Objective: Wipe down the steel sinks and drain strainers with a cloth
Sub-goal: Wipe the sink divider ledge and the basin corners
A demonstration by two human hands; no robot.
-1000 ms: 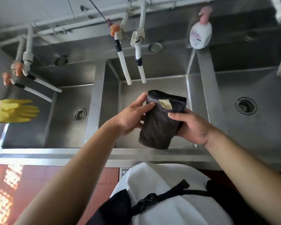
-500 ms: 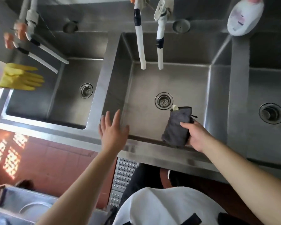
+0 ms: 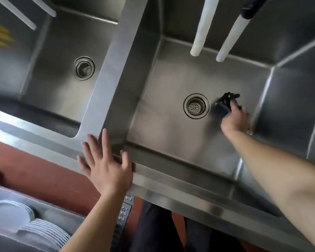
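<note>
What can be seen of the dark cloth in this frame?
The cloth is dark grey to black, soft fabric, bunched up rather than flat, and blurred by motion. The right hand grips it from the near side, fingers curled over it, so only its far part shows. It sits low in the middle sink, at or just above the steel floor, just right of the perforated drain strainer and apart from it. Whether it presses the floor cannot be told.

- Two sinks (image 3: 49, 84) (image 3: 171, 142)
- Two strainers (image 3: 84, 67) (image 3: 196, 106)
- One cloth (image 3: 224, 104)
- Two hands (image 3: 107, 166) (image 3: 235, 119)
- Four spouts (image 3: 201, 26) (image 3: 231, 35) (image 3: 16, 12) (image 3: 44, 6)
- Two plate stacks (image 3: 9, 215) (image 3: 44, 233)
</note>
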